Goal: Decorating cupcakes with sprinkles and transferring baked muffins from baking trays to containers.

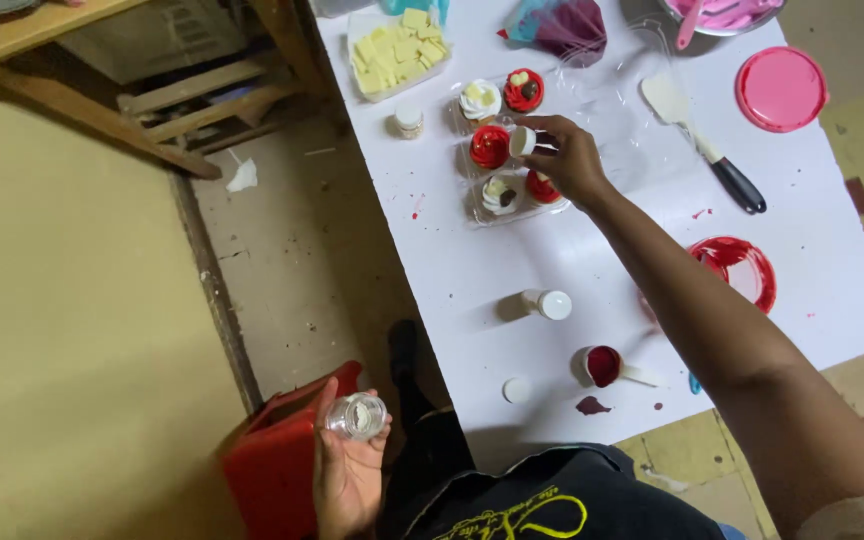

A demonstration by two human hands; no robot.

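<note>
I have my right hand (570, 158) reaching far over the white surface (512, 270), its fingers pinching a small white cup (522, 141) tipped on its side just above the red-frosted cupcake (490, 147). That cupcake sits in a clear plastic tray (482, 205) with others: a white-frosted one (479, 99) and a red one with toppings (524, 90) on the far side, and a white one with a dark piece (499, 195) on the near side. My left hand (347, 465) is down near my lap, left of the surface, fingers curled around a small clear jar (358, 415) with its open mouth up and something pale inside.

To do this step well, I judge the cup should stay centred over the red frosting and tip gently, so whatever falls lands on the swirl and not on the tray or the neighbours. I want my wrist clear of the cupcake under my palm, which I can barely see. The jar in my left hand should stay level so nothing spills toward the red box (277, 460) beside it. A capped white bottle (548, 304) and a measuring scoop of red colouring (604, 366) lie near me; my forearm passes to their right.
</note>
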